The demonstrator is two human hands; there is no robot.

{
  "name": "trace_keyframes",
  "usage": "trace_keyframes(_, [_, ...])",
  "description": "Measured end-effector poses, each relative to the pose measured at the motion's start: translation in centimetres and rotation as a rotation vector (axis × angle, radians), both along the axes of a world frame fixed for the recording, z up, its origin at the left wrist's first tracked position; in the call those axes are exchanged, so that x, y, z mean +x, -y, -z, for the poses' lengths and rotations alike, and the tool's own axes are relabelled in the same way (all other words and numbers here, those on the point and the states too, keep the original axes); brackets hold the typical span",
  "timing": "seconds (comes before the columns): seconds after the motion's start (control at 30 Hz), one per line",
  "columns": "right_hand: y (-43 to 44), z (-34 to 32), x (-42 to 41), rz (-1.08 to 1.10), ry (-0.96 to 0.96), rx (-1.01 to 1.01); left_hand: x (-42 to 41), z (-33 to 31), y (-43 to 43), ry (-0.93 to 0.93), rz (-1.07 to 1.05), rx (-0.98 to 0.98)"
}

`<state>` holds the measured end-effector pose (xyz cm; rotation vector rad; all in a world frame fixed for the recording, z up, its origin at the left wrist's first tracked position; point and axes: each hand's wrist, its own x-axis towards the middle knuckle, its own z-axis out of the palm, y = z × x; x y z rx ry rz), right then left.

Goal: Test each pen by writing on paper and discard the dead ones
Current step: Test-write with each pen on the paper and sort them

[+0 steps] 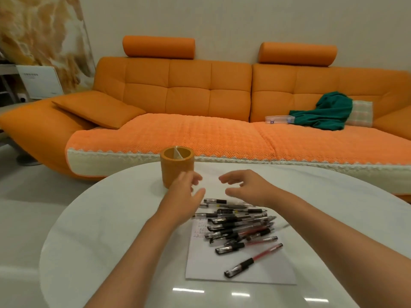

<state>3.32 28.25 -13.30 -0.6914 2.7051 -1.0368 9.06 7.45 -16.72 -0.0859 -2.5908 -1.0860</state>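
Far left, off the table: a white box (39, 82) against a marbled wall panel (42, 30). Orange sofa (186, 90) runs across the back of the room. On the white oval table (100, 230), left of centre, an orange cylindrical pen holder (177, 167) stands upright, a divider visible inside its rim. Left hand (185, 192) is directly in front of the holder, overlapping its lower right side in view; contact cannot be told. Fingers spread loosely, palm turned inward, nothing held. Small gap, then right hand (246, 187), fingers curled and apart, thumb below, also holding nothing. Both hands hover above the far end of the pen pile (238, 223), a loose heap of clear-barrelled gel pens with black grips, lying mostly crosswise on a sheet of paper (273, 272). Faint scribble marks show on the sheet at the pile's left edge. One red-ink pen (253, 261) lies apart from the heap, nearer the viewer, angled on the paper. Further right, on the sofa seat: a clear plastic box (279, 120), a green cloth (327, 114), a checked cushion (361, 113).
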Motion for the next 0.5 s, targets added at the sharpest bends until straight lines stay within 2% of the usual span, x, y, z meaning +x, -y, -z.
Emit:
trace_keyframes(0.07, [-2.3, -0.3, 1.9, -0.068, -0.003, 0.108, 0.7, 0.7, -1.3, 0.118, 0.101, -0.137])
trace_keyframes(0.13, [-4.0, -0.4, 3.5, -0.124, -0.024, 0.172, 1.3, 0.8, -2.2, 0.144, 0.133, -0.211])
trace_keyframes(0.37, [-4.6, 0.1, 6.9, -0.28, -0.098, 0.411, 3.0, 0.6, -3.5, 0.233, 0.239, -0.293])
trace_keyframes(0.5, [-5.1, 0.9, 7.2, -0.315, -0.062, 0.582, 3.8, 0.8, -3.7, 0.424, 0.307, -0.309])
